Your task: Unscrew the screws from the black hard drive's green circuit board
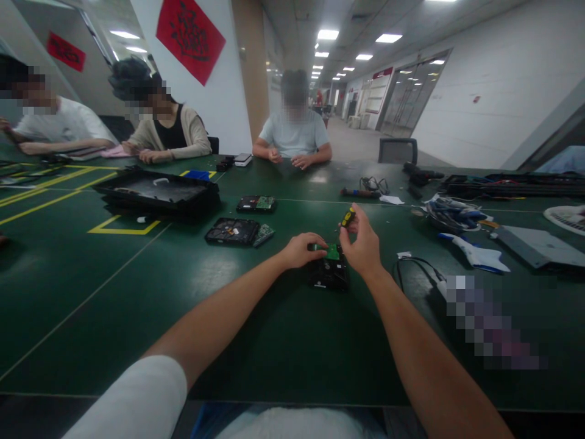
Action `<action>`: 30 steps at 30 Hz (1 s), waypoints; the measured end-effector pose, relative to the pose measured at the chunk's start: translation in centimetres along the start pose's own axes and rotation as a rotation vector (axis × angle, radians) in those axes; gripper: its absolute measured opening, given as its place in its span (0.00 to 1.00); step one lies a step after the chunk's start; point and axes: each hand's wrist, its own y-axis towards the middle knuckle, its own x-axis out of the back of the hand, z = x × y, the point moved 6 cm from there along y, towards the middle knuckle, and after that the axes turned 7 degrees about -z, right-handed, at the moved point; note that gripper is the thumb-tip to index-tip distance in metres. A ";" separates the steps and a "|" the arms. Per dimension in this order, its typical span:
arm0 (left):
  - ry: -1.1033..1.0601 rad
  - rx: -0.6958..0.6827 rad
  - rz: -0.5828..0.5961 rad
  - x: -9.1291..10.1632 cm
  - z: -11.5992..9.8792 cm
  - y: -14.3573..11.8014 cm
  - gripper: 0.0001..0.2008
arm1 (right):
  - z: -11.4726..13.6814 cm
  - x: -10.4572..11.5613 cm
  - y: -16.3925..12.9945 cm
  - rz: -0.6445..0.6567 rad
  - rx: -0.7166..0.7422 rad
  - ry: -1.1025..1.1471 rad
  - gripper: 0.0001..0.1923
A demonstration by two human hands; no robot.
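Observation:
In front of me on the green table lies a black hard drive [328, 277] with a green circuit board [333, 251] showing at its far end. My left hand [302, 250] grips the drive's left side, its fingers bent over the board. A screwdriver [348, 217] with a yellow and black handle is pinched upright in my right hand [362, 241]. Its lower end is over the board; whether the tip touches a screw is too small to tell. Left of my hands lie an opened black casing [232, 231] and a loose circuit board [264, 235]. Behind them sits another drive [256, 203].
Stacked black trays [158, 194] stand at the left. To the right are a power strip [489, 323] with a cable, a blue-white glove [478, 253], a grey metal case [539, 247] and bundled cables [452, 212]. Several people sit across the table [114, 317].

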 end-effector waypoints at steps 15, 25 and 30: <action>-0.007 0.007 0.009 0.0 0.0 0.0 0.14 | 0.5 0.4 0.1 -0.019 0.038 -0.061 0.33; -0.006 0.022 0.001 0.0 0.0 0.0 0.14 | 0.5 0.3 0.1 -0.007 0.027 -0.032 0.34; -0.004 0.029 0.008 0.1 -0.1 0.0 0.14 | 0.4 0.3 0.1 -0.015 0.025 -0.038 0.35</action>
